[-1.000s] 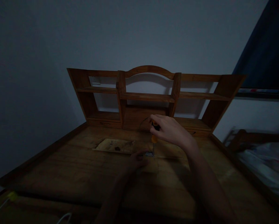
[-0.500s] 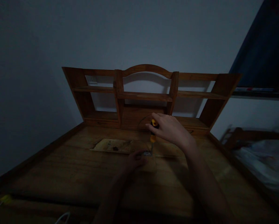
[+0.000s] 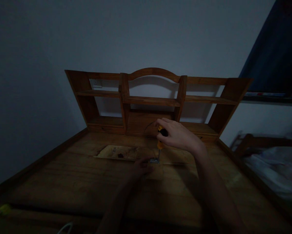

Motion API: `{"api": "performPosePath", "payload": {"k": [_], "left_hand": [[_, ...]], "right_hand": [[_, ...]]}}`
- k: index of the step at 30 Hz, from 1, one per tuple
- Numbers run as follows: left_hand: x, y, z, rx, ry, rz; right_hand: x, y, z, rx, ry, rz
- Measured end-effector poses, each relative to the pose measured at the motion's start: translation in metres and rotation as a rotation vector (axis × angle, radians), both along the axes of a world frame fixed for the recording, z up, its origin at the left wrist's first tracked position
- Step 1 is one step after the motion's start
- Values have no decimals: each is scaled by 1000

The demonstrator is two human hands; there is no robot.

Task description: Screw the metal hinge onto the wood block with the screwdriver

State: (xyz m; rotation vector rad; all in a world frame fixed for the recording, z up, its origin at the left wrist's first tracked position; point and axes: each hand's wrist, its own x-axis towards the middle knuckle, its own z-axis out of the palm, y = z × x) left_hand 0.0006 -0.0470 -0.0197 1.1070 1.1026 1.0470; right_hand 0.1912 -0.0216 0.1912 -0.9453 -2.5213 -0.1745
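My right hand (image 3: 176, 135) is closed around the yellow and black handle of a screwdriver (image 3: 160, 145), held nearly upright. Its thin shaft points down to one end of a small metal piece (image 3: 154, 160) on the wooden desktop. From the left, my left hand (image 3: 140, 168) closes its fingers on that metal piece and steadies it against the wood. Dim light blurs the left fingers, and the exact kind of metal piece is too small to make out.
A worn, peeled patch (image 3: 118, 152) marks the desktop (image 3: 63, 175) left of the hands. Behind stands a wooden shelf unit (image 3: 152, 101) against the wall. A white cable (image 3: 65, 227) lies at the front left edge. White plastic sheeting (image 3: 276, 165) is at the right.
The fingers of my right hand have shifted slightly to the left over the screwdriver's handle. My left hand and the metal piece stay nearly in place.
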Motion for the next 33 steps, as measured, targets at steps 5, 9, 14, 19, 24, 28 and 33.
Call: {"api": "performPosePath", "payload": {"k": [5,9,14,19,24,28,33], "left_hand": [[-1,1,-3,10,-10,-30],[-1,2,-3,0,-25,-18],[-2,2,-2,9,-12,-20],[0,0,1,-25,-2,20],[1,0,0,-9,-50,-11],[0,0,3,-20,-17,-2],[-1,-1,3,-10,-21,-21]], "right_hand": [[-4,-4,0,17,-9,-68],[-3,-4,0,-4,12,-70],[4,-1,1,-62,14,17],[3,1,-2,12,-5,-123],[4,0,2,-13,-7,-45],[3,-1,2,2,-13,-102],[2,-2,0,14,9,-54]]}}
